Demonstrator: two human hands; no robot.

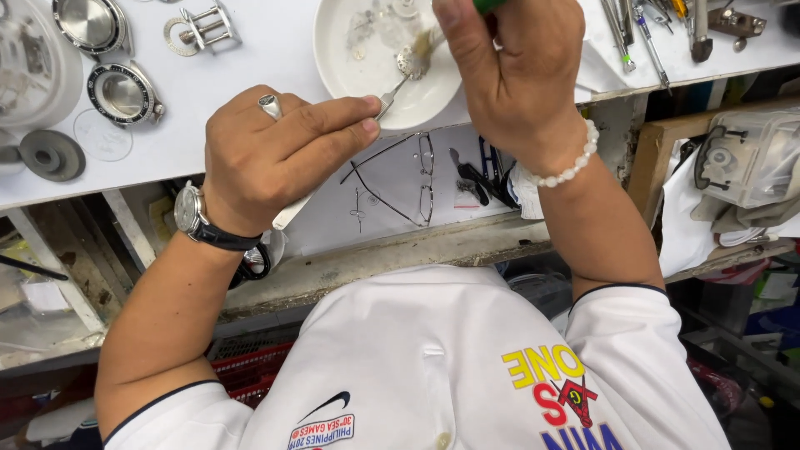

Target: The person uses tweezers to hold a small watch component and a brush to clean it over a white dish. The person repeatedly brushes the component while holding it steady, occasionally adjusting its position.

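My left hand [279,154], with a ring and a wristwatch, grips steel tweezers [392,96] whose tips pinch a small round metal watch part [411,61] over a white dish [342,58]. My right hand [508,75], wearing a white bead bracelet, is closed around a green-handled tool [487,4] that points down at the same part; its tip is hidden by my fingers. Several tiny clear and metal pieces lie in the dish.
Two round watch cases [125,92] and a metal holder [204,27] lie on the white bench at the left. Screwdrivers and tweezers [642,29] lie at the right. Thin-framed spectacles [400,179] rest on a lower shelf beneath the bench edge.
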